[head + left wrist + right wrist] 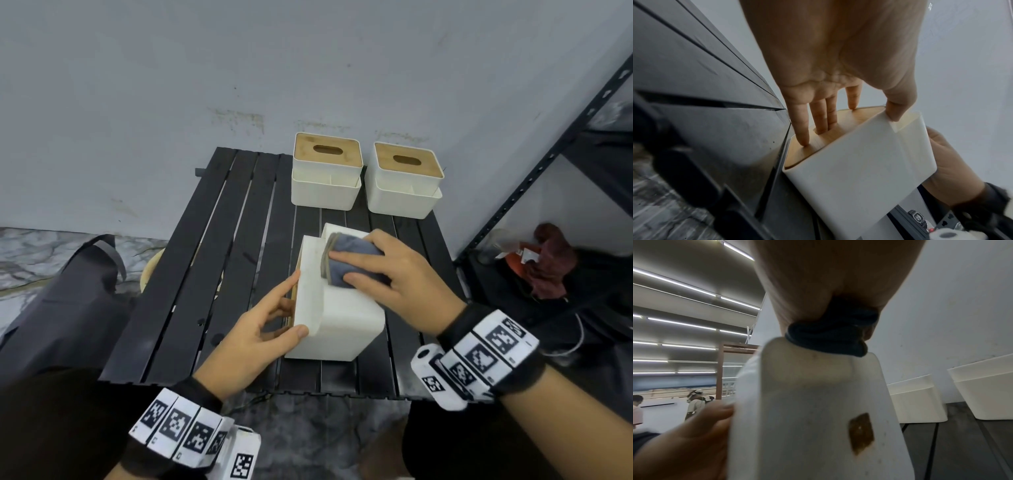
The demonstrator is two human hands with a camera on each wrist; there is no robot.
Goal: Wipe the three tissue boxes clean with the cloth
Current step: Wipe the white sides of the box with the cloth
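1. The white tipped-over plastic tissue box (346, 318) looks matt and smooth, with a brown rough stain patch (861, 434) on one face
2. Its light wooden lid (824, 129) shows fine grain
3. The grey-blue folded cloth (352, 260) looks soft and matt
4. The two upright white plastic boxes (325, 186) (404, 197) carry smooth bamboo-like tops
5. The black slatted table (239, 274) has a dull, faintly sheened finish

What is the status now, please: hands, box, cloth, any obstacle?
Left hand holds tipped box steady, fingers on wooden lid. Right hand presses grey cloth on its upturned side. Two upright boxes behind. Nothing in the way.
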